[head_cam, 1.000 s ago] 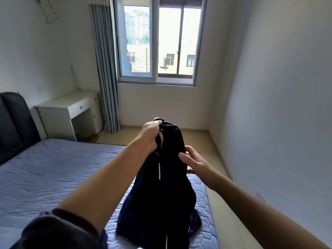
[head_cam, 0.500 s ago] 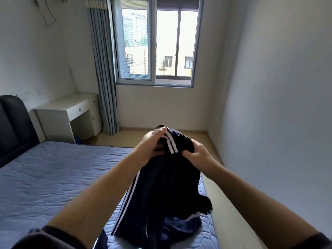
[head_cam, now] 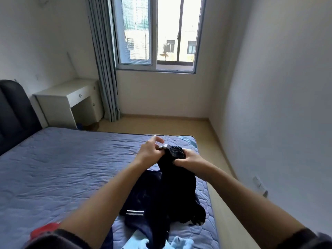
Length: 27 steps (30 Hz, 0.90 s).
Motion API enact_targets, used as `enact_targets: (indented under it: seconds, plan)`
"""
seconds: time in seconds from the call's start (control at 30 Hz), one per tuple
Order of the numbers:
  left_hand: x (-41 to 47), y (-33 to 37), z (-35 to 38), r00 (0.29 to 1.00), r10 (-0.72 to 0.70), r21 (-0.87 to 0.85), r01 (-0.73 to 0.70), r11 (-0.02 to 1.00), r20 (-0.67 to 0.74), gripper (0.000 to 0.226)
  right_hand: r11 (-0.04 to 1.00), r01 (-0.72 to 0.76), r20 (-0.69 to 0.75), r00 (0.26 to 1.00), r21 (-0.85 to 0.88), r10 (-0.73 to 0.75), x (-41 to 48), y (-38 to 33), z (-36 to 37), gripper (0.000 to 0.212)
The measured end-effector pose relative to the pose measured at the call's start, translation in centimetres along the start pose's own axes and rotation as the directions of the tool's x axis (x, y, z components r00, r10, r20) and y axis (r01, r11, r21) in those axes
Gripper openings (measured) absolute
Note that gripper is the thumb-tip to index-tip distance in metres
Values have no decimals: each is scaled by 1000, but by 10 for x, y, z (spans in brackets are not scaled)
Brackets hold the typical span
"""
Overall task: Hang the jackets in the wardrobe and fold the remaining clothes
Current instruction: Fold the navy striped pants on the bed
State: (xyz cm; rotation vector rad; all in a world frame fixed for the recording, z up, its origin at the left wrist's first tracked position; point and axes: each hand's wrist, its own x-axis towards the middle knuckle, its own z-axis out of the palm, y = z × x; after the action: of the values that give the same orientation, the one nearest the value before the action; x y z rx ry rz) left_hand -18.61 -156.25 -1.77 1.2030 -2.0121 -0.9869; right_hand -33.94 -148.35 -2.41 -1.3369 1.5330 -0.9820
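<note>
Close to the person, some light blue clothes are lying at the near end of the bed. Just past them, a dark blue garment is lying on the blue cover, near the bed's right side. It is looking almost black, soft and crumpled, with thin white stripes on a band at its near left end. It is stretching longways from the person up and away, and its far end is lifting off the bed, bunched up small. Both hands are holding that bunched end. The left hand is pinching it with the thumb and a finger, while its other fingers are sticking out loose. The right hand is curling its fingers tight round the cloth. Farther off, a white desk is standing by a grey curtain, and a window is letting in light.
</note>
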Motion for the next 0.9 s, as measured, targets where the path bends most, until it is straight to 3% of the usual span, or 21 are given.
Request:
enact_targets:
  seconds: [0.07,0.1,0.17,0.27,0.37,0.47,0.57,0.73,0.9]
  plan:
    - [1,3,5,998,38,313,-20,949,-51,16,999,-2,46,999,-51,4,1,12,5,21]
    - [1,6,6,993,45,385,-1,923,-107,16,995,3,26,1000,-97,0,3,17,7,23]
    - [3,14,4,975,37,392,54,918,-221,17,971,-19,-69,998,-240,2,6,36,8,27]
    - [6,20,-17,937,10,355,122,927,-348,12,849,-198,-158,978,-490,137,3,81,-1,29]
    - [8,26,-51,954,-53,519,206,830,-294,11,724,-415,-188,907,-550,377,-5,97,-33,22]
    - [13,40,-81,950,-267,632,307,711,-161,24,763,-459,-165,885,-455,435,8,44,-78,31]
    - [28,65,-112,947,-306,585,301,753,-93,25,805,-416,-236,908,-422,346,19,-33,-113,25]
    - [50,126,-166,960,-190,530,272,803,-205,19,962,-219,-305,938,-162,163,25,-126,-141,25]
    - [68,179,-211,933,-93,402,237,884,-347,16,975,32,-500,854,-222,-142,35,-219,-171,19]
